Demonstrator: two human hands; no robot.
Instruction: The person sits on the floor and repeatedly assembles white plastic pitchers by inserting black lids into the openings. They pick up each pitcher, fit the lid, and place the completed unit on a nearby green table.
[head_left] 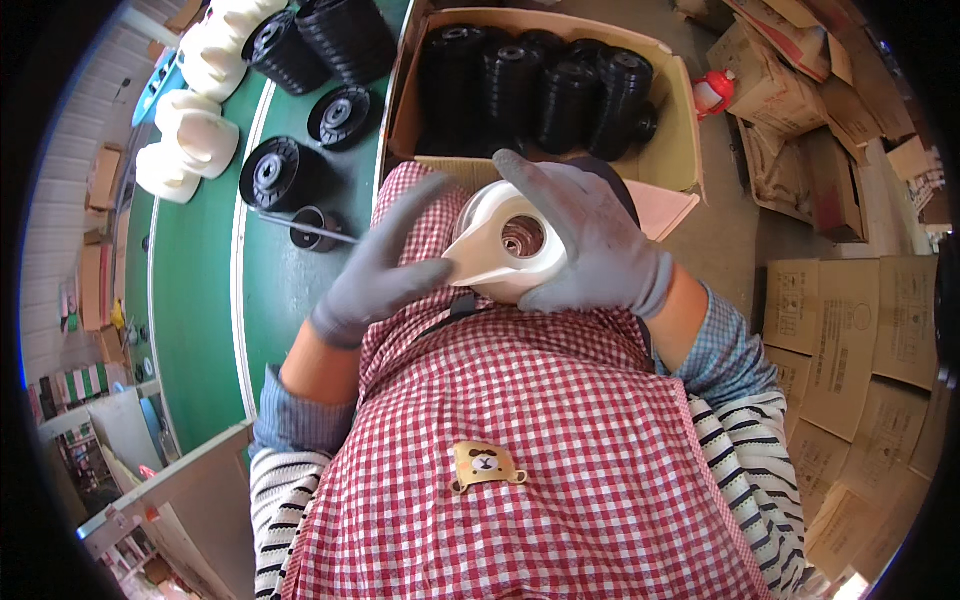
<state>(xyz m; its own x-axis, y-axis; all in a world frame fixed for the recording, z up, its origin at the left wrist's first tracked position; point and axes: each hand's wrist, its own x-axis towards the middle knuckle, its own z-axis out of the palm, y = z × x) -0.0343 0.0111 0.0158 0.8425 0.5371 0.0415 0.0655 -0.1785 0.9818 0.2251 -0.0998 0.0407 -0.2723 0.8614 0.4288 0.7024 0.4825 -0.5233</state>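
My right hand, in a grey glove, is closed around a white round plastic housing with a tapered, spout-like side. Through its round central hole, brownish rings show inside; the underside is hidden. My left hand, also gloved, has its fingers spread at the housing's left, the thumb tip at the tapered end. Left of that hand, a small black cup stands on the green table, and a thin grey strip crosses it. Black round parts lie just beyond.
An open cardboard box ahead holds several stacks of black round parts. White plastic housings line the green table at left, near black stacks. Cartons rise on the right, and a red object sits beside the box.
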